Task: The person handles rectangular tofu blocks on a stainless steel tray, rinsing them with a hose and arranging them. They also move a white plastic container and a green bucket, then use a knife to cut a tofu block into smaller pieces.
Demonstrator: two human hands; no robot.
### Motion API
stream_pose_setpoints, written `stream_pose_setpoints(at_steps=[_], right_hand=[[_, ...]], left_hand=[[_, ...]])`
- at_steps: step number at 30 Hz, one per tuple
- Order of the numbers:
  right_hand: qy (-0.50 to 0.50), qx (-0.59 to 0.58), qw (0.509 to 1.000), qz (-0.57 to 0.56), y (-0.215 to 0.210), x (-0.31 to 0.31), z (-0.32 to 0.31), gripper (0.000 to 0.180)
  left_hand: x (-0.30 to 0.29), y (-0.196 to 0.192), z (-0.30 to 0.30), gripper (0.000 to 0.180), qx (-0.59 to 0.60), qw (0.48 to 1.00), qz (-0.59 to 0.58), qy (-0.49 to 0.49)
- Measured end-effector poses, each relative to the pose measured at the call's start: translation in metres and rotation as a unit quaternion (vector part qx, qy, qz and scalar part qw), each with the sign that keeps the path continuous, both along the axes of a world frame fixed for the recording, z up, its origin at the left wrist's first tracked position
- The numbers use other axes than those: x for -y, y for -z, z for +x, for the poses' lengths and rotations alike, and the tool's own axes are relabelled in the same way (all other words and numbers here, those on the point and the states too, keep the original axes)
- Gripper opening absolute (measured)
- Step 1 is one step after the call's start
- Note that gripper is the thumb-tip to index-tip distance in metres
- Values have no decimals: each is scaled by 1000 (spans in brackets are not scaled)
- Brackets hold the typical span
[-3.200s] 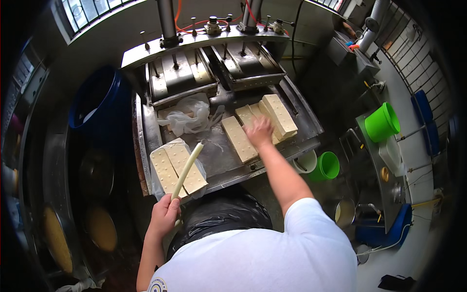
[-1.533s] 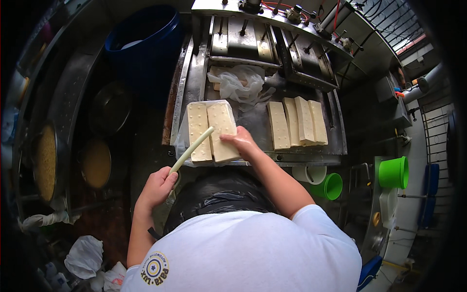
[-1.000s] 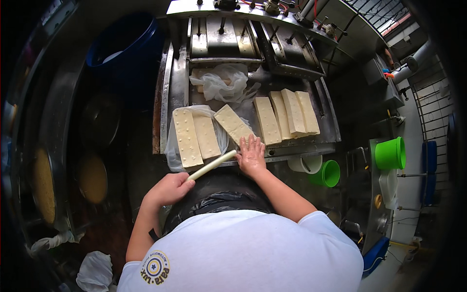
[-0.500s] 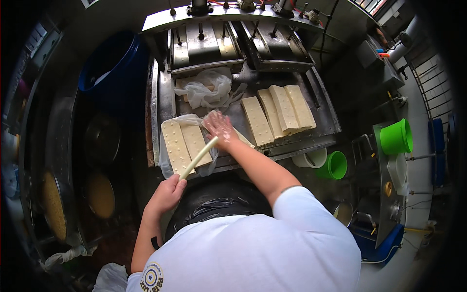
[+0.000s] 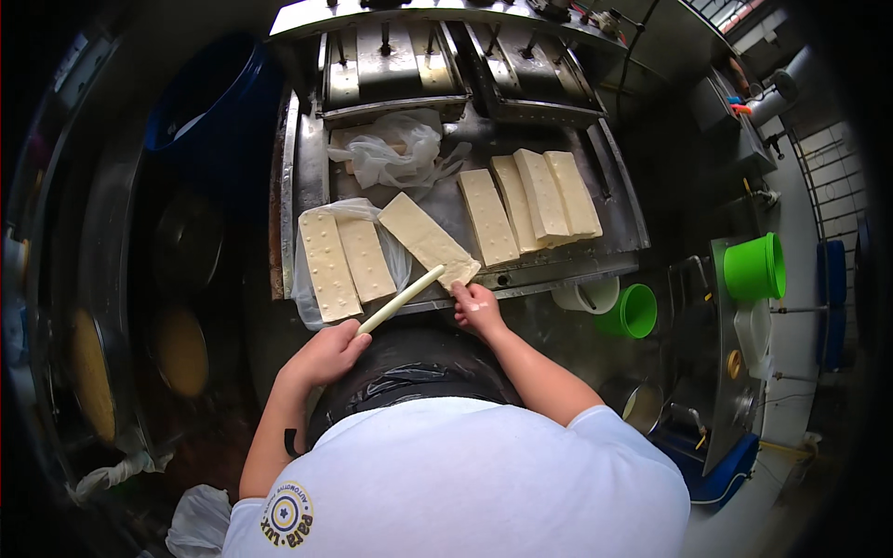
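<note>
My left hand (image 5: 330,353) is closed around a pale, smooth stick (image 5: 402,299), whose far end reaches over a cream-coloured tofu slab (image 5: 426,237). That slab lies slantwise on the steel table. Its near corner is between the fingers of my right hand (image 5: 476,309), at the table's front edge. To its left, two more tofu slabs (image 5: 333,265) lie side by side on a clear plastic bag (image 5: 398,256). A group of several slabs (image 5: 532,200) rests on the right, some leaning together. Small bumps dot their faces.
Crumpled clear plastic (image 5: 391,153) covers something pale farther back. Behind it stand two metal press trays (image 5: 386,70) with rods above. A blue barrel (image 5: 200,102) is on the left; green buckets (image 5: 638,311) and a white bucket (image 5: 591,294) stand to the right.
My right hand has come back from the plastic to the table's front edge and holds the middle slab's near end. That slab now lies uncovered. The stick has moved slightly right and lower.
</note>
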State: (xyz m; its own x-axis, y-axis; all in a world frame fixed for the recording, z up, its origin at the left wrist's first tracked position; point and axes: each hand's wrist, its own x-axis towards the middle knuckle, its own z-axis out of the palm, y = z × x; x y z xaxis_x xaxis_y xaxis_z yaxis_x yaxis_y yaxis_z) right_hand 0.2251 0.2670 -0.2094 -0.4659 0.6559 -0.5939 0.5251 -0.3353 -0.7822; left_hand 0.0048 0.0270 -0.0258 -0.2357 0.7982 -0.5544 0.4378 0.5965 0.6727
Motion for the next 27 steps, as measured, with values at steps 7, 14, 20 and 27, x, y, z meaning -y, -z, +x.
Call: stream_pose_setpoints(at_steps=[7, 14, 20, 27], right_hand=[[-24, -22, 998, -63, -14, -9, 2, 35], [-89, -15, 987, 134, 32, -31, 3, 37], [-30, -35, 999, 27, -12, -16, 9, 39], [-50, -38, 994, 93, 15, -30, 3, 34]], left_hand=[[2, 2, 2, 37, -17, 1000, 10, -4], [-2, -4, 6, 36, -7, 1000, -8, 0], [8, -1, 3, 35, 3, 999, 9, -31], [7, -6, 5, 34, -9, 1000, -2, -18]])
